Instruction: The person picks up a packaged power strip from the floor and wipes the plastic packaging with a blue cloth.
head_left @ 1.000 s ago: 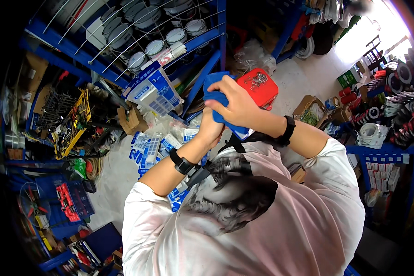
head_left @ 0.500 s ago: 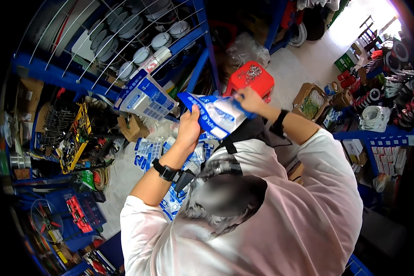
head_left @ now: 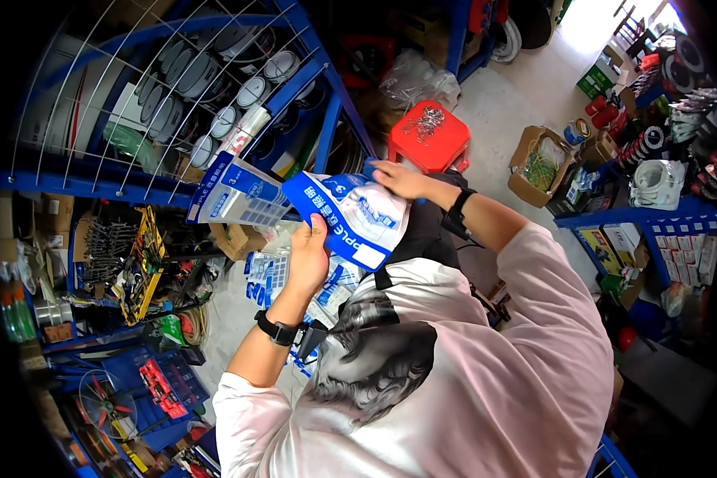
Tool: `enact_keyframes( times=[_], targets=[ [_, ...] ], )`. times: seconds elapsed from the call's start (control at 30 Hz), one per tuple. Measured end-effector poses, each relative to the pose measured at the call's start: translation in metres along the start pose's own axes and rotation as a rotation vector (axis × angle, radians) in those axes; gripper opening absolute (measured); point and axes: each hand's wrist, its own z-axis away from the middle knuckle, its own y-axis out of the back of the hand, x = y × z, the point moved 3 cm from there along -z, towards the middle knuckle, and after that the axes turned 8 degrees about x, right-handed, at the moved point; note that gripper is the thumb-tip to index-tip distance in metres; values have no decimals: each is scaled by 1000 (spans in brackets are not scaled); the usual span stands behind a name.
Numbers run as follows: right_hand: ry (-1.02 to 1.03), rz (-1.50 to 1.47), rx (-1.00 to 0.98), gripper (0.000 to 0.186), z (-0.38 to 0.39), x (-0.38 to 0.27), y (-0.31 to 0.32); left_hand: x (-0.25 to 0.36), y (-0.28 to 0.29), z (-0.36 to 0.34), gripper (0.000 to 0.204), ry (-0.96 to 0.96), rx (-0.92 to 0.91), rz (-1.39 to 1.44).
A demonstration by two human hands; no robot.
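beyond the wearer's white shirt (head_left: 486, 382) in the head view, a blue-and-white bag (head_left: 373, 213) is held tilted. the left hand (head_left: 309, 251) grips its left edge, thumb on top; the right hand (head_left: 404, 182) meets its upper right corner, grip unclear. steadying both edges would likely curb creasing.

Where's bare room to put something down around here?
Bare floor between the stool and the wire carton; another patch between the cable coil and the packets. The stool's near-right part is free, beside the metal bits. Crowded: the packets' area by the left hand and bag; the right-side shelf.
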Motion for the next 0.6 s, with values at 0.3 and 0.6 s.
enact_keyframes(
  times=[0.3, 0.6],
  targets=[
    [5, -751, -45, 40, 12, -65, 18, 7, -25, -10, 50, 81, -44, 181],
    [259, -217, -53, 59, 1, -77, 54, -4, -30, 1, 49, 59, -232, 73]
  ],
)
